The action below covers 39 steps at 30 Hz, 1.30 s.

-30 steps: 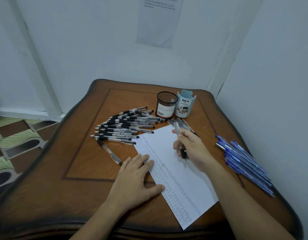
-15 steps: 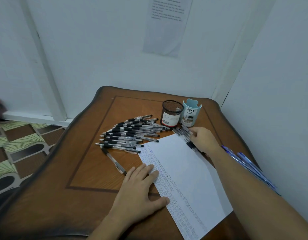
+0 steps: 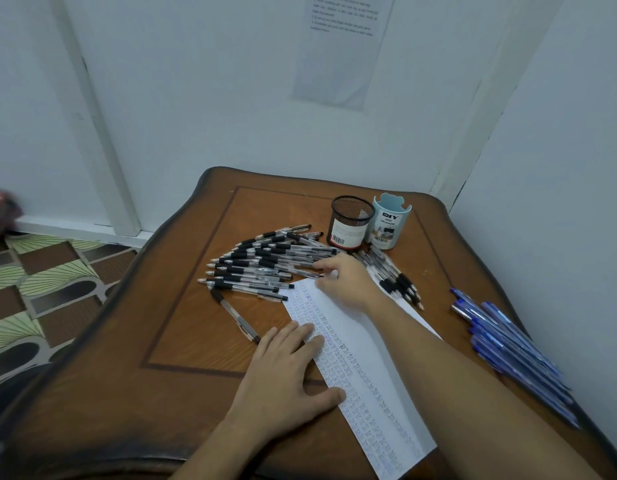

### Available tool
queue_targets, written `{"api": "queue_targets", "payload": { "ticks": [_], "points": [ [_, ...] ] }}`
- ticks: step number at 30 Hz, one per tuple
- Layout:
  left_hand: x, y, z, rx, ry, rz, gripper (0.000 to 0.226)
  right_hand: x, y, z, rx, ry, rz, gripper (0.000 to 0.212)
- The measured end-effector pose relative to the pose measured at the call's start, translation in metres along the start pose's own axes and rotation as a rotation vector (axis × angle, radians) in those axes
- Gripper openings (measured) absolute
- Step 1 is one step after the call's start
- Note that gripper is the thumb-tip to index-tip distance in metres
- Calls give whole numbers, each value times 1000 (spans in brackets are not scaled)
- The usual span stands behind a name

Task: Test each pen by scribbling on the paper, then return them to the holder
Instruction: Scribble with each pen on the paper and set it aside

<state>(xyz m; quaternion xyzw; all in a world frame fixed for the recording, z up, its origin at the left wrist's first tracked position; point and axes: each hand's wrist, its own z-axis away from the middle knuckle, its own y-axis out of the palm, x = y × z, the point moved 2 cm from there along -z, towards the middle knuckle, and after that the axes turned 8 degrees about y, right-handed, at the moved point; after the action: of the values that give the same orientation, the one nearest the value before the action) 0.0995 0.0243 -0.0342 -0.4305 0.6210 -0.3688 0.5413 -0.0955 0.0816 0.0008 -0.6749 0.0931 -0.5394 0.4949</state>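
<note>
Head view is showing you choosing the next pen to test: your right hand [image 3: 348, 282] is resting its fingers [image 3: 322, 268] on the black-grip pen pile [image 3: 258, 265] beside the mesh holder [image 3: 350, 220], grasp unclear, while your left hand [image 3: 286, 372], fingers released, is pressing the paper [image 3: 355, 327] flat, so the next move is calling for pinching one barrel free.

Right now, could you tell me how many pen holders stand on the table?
2. The mesh holder stands just beyond the black pens; the blue holder stands right beside it, on its right. None looks hidden.

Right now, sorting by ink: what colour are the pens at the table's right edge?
Blue pens, seen in the head view.
</note>
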Motion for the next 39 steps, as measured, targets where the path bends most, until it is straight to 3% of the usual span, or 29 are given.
{"api": "queue_targets", "payload": {
  "ticks": [3, 7, 12, 15, 19, 23, 27, 34, 39],
  "points": [
    [0, -2, 0, -18, 0, 18, 97, 3, 6, -1, -60, 31, -17, 7],
    [-1, -2, 0, -14, 0, -14, 101, 0, -10, 5, -27, 69, -206, 2],
    [-3, -1, 0, 0, -15, -21, 104, -2, -47, 34, -75, 208, -1104, 7],
    [-3, 0, 0, -6, -19, -42, 104, -8, -58, 51, -130, 178, -1367, 15],
    [-3, 0, 0, -23, -16, -23, 102, -13, -59, 70, -147, 167, -1339, 21],
    [-3, 0, -1, -45, -7, 0, 100, -14, -51, 82, -23, 127, -1269, 20],
    [-3, 0, 0, -60, -3, 8, 100, -12, -44, 93, 92, 58, -1237, 57],
    [-3, 2, -1, -73, 6, 21, 99, -9, -42, 101, 99, 86, -1021, 34],
    [-3, 0, 0, -62, -4, 18, 101, -12, -42, 101, 65, 158, -1024, 53]
  ]
}}
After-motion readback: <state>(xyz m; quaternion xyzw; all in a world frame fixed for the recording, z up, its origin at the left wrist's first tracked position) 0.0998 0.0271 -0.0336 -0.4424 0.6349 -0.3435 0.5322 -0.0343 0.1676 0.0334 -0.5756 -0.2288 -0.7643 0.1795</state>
